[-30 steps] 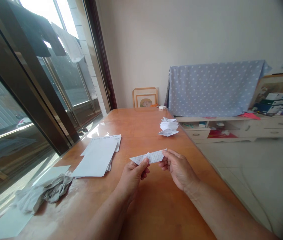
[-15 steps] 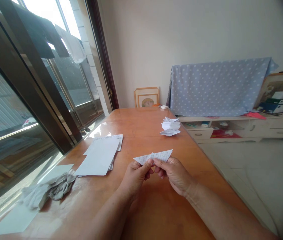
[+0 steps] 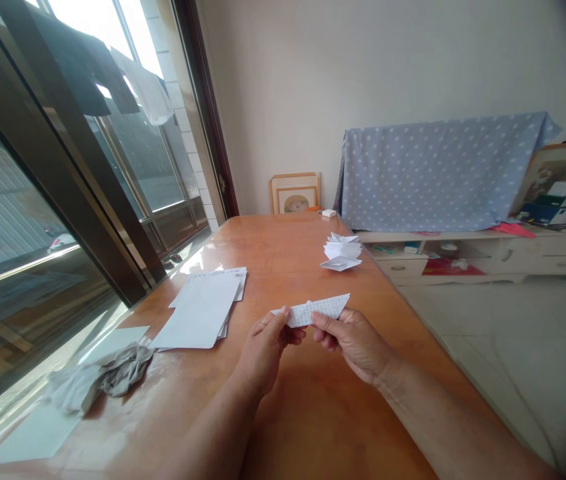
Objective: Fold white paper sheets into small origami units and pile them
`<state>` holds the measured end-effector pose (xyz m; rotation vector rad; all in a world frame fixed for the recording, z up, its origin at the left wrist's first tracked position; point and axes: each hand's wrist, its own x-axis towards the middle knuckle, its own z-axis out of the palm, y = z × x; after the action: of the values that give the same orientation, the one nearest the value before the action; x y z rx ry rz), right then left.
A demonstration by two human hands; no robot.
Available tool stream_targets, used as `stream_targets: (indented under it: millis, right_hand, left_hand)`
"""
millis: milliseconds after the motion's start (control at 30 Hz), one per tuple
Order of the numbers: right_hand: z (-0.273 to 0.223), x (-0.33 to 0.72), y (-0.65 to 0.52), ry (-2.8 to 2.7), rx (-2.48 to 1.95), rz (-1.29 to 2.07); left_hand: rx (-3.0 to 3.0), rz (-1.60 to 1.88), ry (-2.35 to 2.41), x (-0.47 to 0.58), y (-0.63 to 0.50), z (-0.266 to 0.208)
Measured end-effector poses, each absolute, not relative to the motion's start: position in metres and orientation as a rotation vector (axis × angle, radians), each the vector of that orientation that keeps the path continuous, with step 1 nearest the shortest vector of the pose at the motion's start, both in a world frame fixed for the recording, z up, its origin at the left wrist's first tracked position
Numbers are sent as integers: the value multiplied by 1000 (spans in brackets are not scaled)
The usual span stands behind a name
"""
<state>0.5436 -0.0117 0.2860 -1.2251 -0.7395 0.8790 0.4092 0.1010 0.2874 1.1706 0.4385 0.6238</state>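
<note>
A folded paper boat [image 3: 323, 309] of white grid-lined paper is held up above the table, its pointed right end tilted slightly upward. My left hand [image 3: 269, 343] pinches its left part, thumb on the near face and fingers behind. My right hand [image 3: 351, 337] grips the lower middle with the thumb pressed on the near side. Beyond them on the table sits a row of folded white paper boats [image 3: 341, 252], packed close together. To the left lies a stack of white paper sheets [image 3: 200, 313].
The brown wooden table [image 3: 283, 260] has a crumpled grey cloth [image 3: 125, 369] at its left edge. A small white box [image 3: 329, 213] and framed pictures [image 3: 295, 193] are at the far end. A low white cabinet [image 3: 517, 257] stands on the right under a dotted blue cloth [image 3: 427, 177].
My left hand has slid leftward along the boat, its thumb moving from the middle toward the left end. The right hand stays near the middle, and the boat is slightly more tilted.
</note>
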Motion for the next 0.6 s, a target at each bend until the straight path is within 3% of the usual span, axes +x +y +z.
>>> stream_targets:
  millis: [300,600]
  right_hand:
    - [283,551,-12,-728,-1252,838]
    - [285,537,-9,-813,-1140,878]
  left_hand:
    - [956,891,498,406,114,289]
    - [1252,553,372,409,100,287]
